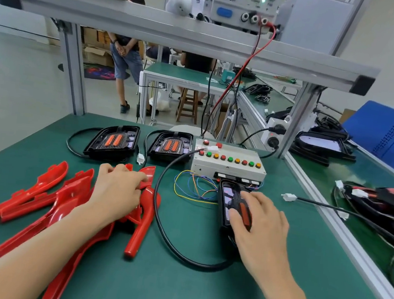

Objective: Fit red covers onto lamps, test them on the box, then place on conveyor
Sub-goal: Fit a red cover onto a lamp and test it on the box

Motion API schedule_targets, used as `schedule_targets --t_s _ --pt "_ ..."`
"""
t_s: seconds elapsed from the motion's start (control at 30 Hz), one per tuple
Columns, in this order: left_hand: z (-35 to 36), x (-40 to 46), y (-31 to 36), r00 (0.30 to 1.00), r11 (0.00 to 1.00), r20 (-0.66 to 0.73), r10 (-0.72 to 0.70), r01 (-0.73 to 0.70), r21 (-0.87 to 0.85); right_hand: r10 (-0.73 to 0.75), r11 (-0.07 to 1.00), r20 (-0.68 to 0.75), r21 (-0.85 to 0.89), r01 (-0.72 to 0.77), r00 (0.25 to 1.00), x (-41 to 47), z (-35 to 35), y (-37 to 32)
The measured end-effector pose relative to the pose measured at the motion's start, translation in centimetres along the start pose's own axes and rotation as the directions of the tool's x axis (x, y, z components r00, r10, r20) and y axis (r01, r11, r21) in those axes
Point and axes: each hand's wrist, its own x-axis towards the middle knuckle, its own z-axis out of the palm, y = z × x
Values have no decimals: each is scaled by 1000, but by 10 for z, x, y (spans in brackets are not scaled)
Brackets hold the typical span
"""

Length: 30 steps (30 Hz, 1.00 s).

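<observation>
Several red covers (39, 190) lie spread on the green table at the left. My left hand (117, 189) reaches over them and grips one red cover (147, 175) near its upper end. My right hand (260, 220) rests on a black lamp (228, 202) lying in front of the white test box (228, 162), fingers curled round its right side. The lamp's black cable (168, 239) loops across the table up to the box. Two more black lamps (113, 142) (170, 146) with orange lenses sit behind the covers.
The green conveyor (336, 170) runs along the right behind an aluminium rail, carrying finished lamps (391, 203) and cables. A loose white connector (289, 197) lies near the rail. Coloured wires (194, 186) curl beside the box. A power supply (244, 4) stands on the overhead shelf. People stand beyond the table.
</observation>
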Motion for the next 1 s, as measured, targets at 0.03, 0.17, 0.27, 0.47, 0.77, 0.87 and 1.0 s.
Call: schedule_targets --t_s 0.03,0.17,0.27,0.47,0.77,0.87,1.0 --pt "0 0 -2 1000 1000 3 1 -1 19 -15 1000 -13 3 15 1000 -3 0 -2" --pt "-2 -2 0 995 995 -24 92 -93 -39 -238 969 -206 14 246 949 -19 5 -15" --pt "-3 -1 5 967 980 177 186 -170 -101 -469 871 -246 29 490 849 -35 17 -31" --pt "-6 13 6 876 976 430 219 -187 -115 -627 778 -53 12 628 777 -53 49 -54" --pt "-27 17 -11 921 957 264 287 -285 -45 -415 905 219 -2 425 883 -56 62 -86" --pt "-44 18 -16 941 949 163 298 -272 -162 -355 932 284 38 360 890 -49 61 -96" --pt "-66 17 -15 942 843 14 335 -293 -451 -311 942 275 217 256 910 -42 63 -98"
